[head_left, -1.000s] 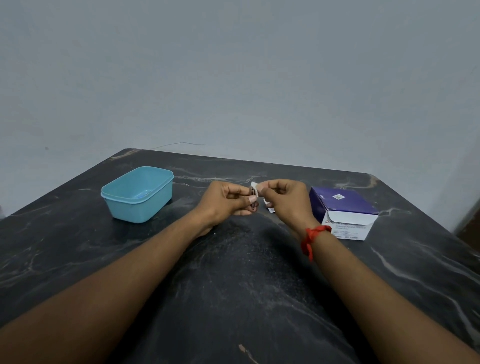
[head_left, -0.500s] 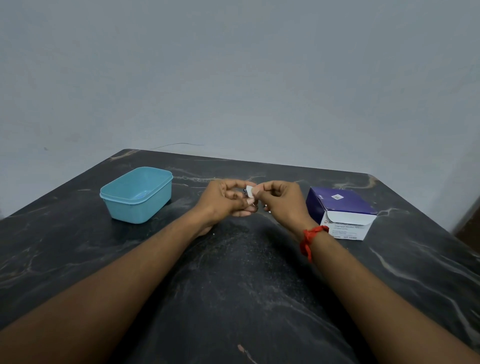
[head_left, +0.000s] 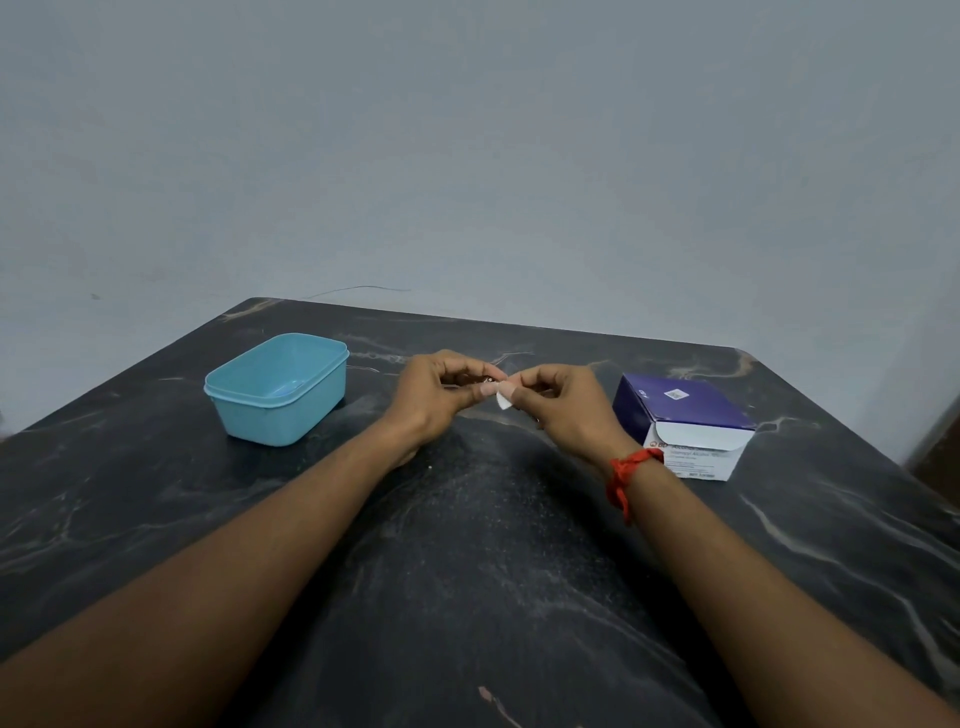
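Above the dark table (head_left: 467, 571), the left hand (head_left: 436, 400) and right hand (head_left: 561, 410) are both pinching a small white packet (head_left: 503, 399) between curled fingertips.

At three o'clock, the purple-and-white box (head_left: 685, 410) shows "BD" on its white front; the lines beside it are too blurred to read.

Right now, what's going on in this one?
A person is working a small white packet between both hands above a dark marble table. The left hand and right hand each pinch it at the fingertips. It is too small to tell whether it is torn open. An open light blue tub stands to the left, and a purple and white box to the right.
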